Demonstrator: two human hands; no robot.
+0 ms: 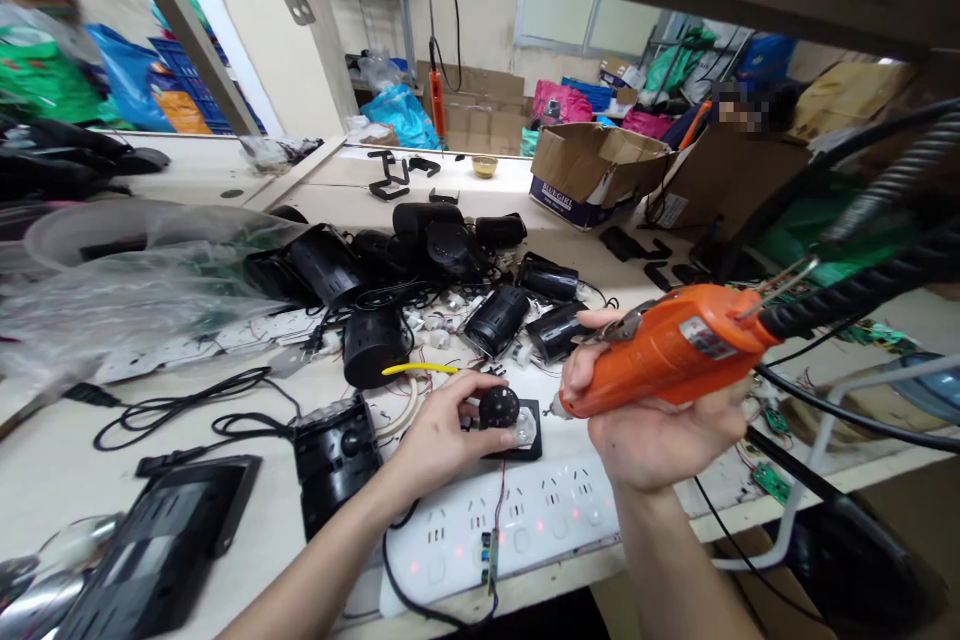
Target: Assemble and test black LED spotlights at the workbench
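My right hand (652, 430) grips an orange electric screwdriver (660, 350), its tip pointing left toward the part in my other hand. Between the thumb and fingers of my left hand (442, 420) is a small round black part (499, 407) with pale specks on its face. A clear plastic piece (526, 427) sits at its right side, over a dark square base (532, 445). A red wire runs down from there to a small circuit board (489, 560) lying on a white power strip (517, 520). The screwdriver tip stands a little apart from the clear piece.
Behind my hands lie several black cylindrical housings (495, 318) among loose wires. An open black housing (337, 460) and coiled cable (195, 410) are at left, beside clear plastic bags (135, 290). A cardboard box (592, 175) stands at back right. Green circuit boards (771, 482) lie rightward.
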